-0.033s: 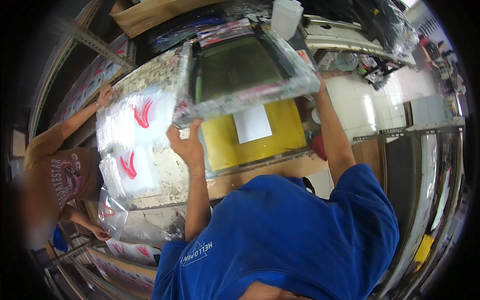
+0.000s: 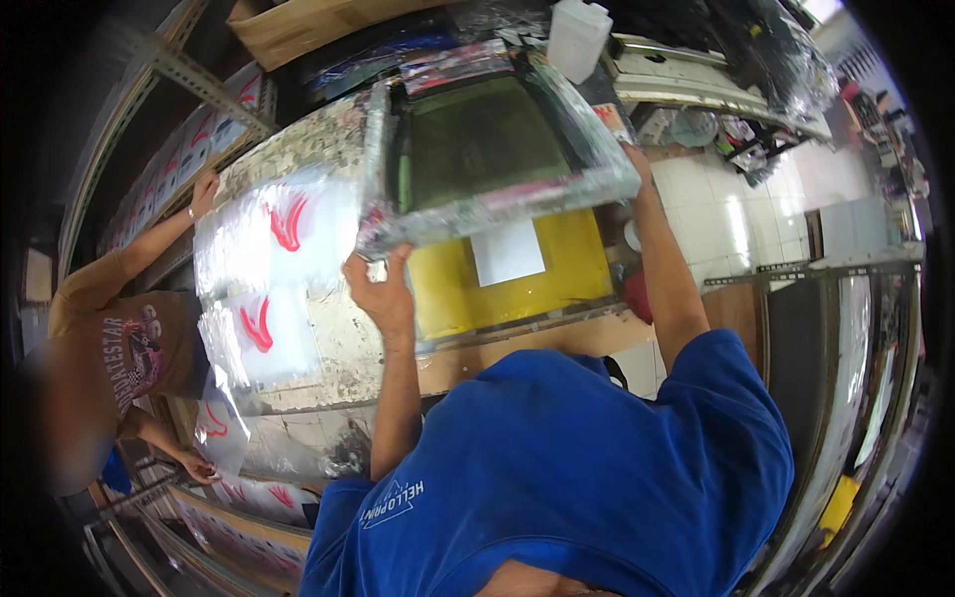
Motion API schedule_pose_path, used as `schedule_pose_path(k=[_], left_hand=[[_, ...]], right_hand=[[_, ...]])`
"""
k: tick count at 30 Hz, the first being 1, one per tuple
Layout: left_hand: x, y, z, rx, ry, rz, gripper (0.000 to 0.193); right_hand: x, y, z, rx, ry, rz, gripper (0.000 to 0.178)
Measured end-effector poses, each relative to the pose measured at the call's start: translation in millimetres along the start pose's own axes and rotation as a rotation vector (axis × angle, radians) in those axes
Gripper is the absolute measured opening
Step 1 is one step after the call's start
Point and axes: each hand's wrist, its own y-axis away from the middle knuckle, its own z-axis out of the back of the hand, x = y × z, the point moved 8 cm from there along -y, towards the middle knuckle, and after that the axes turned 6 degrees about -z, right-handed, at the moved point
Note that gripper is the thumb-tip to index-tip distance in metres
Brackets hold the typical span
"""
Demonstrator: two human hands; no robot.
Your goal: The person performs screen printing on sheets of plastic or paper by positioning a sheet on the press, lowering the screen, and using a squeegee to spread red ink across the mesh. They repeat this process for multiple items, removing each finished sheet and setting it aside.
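Note:
A screen printing frame [image 2: 502, 204], stained and wrapped with shiny tape round a dark green mesh [image 2: 487, 139], is held tilted over the worktable. At its near left corner my left hand [image 2: 385, 298] grips, thumb up against the near bar. My right hand [image 2: 638, 167] holds the right end; its fingers are partly hidden by the frame. Below the near bar lies a yellow board [image 2: 448, 303] with a white sheet [image 2: 508, 255] on it. The frame covers the far part of both.
Clear sheets with red prints [image 2: 284, 229] lie on the stained table [image 2: 343, 338] to the left. Another person [image 2: 149, 343] stands there, one hand [image 2: 204, 194] by the table's far edge, the other at a printed sheet [image 2: 221, 430]. A white jug [image 2: 578, 42] and cardboard box [image 2: 328, 28] stand beyond.
The frame has shifted slightly right, with both my hands still on it. The other person's lower clear sheet has moved a little to the left.

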Motion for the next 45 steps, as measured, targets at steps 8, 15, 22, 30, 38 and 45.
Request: schedule_pose_path(k=[8,15,22,30,38,45], left_hand=[[78.9,82.3,-18.7,0.003,0.156,0.127,0.070],[104.6,103.7,-29.7,0.075,0.033,0.097,0.076],[102.6,104.1,-28.5,0.079,-0.015,0.096,0.079],[106.1,104.9,-32.7,0.125,-0.020,0.131,0.076],[114.5,111.6,-26.9,0.090,-0.039,0.118,0.082],[104.8,107.5,-33.8,0.161,-0.007,0.136,0.068]], right_hand=[[70.9,-4.1,97.2,-0.143,-0.348,-0.167,0.024],[217.1,66.7,46.8,0.206,-0.214,0.365,0.023],[253.3,23.0,-20.0,0.102,-0.027,0.606,0.010],[245.5,-48.0,-58.9,0.174,-0.031,0.423,0.012],[245.5,6.1,40.4,0.202,-0.276,0.385,0.016],[174.1,-196.4,174.7,-0.392,-0.059,0.108,0.018]])
